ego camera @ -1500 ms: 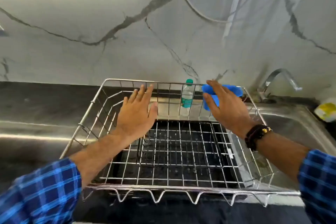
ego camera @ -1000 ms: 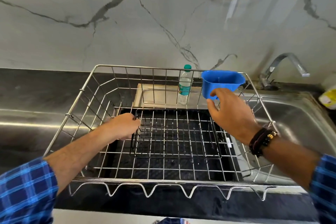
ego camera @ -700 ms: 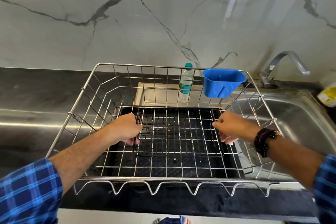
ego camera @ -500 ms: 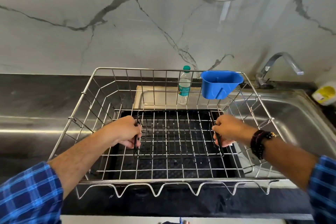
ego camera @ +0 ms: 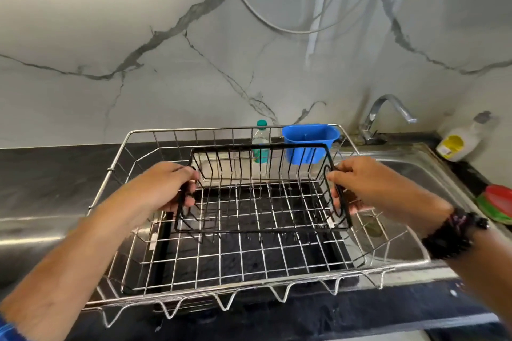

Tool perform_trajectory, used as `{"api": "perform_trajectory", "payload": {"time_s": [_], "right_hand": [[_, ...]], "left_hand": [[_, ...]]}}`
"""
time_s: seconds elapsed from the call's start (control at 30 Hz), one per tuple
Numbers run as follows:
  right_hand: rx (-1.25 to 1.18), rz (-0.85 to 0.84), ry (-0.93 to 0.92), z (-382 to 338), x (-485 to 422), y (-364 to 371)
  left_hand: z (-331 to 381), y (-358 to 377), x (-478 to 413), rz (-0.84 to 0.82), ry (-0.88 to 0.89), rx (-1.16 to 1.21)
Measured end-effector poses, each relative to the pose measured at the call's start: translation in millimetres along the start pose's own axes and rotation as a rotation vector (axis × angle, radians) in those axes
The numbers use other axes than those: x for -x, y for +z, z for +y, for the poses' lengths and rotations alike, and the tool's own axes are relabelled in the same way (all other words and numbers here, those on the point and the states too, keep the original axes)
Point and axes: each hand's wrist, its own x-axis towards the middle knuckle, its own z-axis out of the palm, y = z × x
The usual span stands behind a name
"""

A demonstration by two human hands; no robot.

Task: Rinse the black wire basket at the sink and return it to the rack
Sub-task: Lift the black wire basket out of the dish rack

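The black wire basket point(ego camera: 260, 147) hangs in the air above the floor of the steel dish rack point(ego camera: 127, 138), tilted a little with its far side up. My left hand point(ego camera: 166, 188) grips its left end and my right hand point(ego camera: 357, 185) grips its right end. The steel sink point(ego camera: 432, 174) lies to the right of the rack, with the tap point(ego camera: 388, 113) at its back edge. No water runs from the tap.
A blue plastic cup point(ego camera: 310, 138) hangs on the rack's back right rim. A small bottle with a green cap point(ego camera: 260, 135) stands behind the rack. A white and yellow bottle point(ego camera: 457, 141) and red and green plates point(ego camera: 498, 202) sit right of the sink. Dark counter spreads left.
Both hands came down onto the ends of the black basket, closed on them, and lifted it up off the rack floor toward me.
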Motion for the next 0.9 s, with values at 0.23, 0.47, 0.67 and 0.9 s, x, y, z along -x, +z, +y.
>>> {"api": "perform_trajectory", "payload": {"time_s": [0.23, 0.47, 0.67, 0.9], "right_hand": [[-0.108, 0.215, -0.180, 2.5, 37.6, -75.4], [-0.173, 0.375, -0.289, 55.1, 81.5, -178.9], [-0.170, 0.466, -0.332, 99.0, 111.2, -257.7], [-0.225, 0.528, -0.281, 139.2, 116.4, -304.0]], "left_hand": [[64.0, 38.4, 33.8, 0.012, 0.185, 0.179], [125.6, 160.4, 69.7, 0.005, 0.278, 0.411], [162.6, 258.9, 78.9, -0.072, 0.286, 0.606], [188.6, 328.9, 77.0, -0.094, 0.281, 0.627]]}}
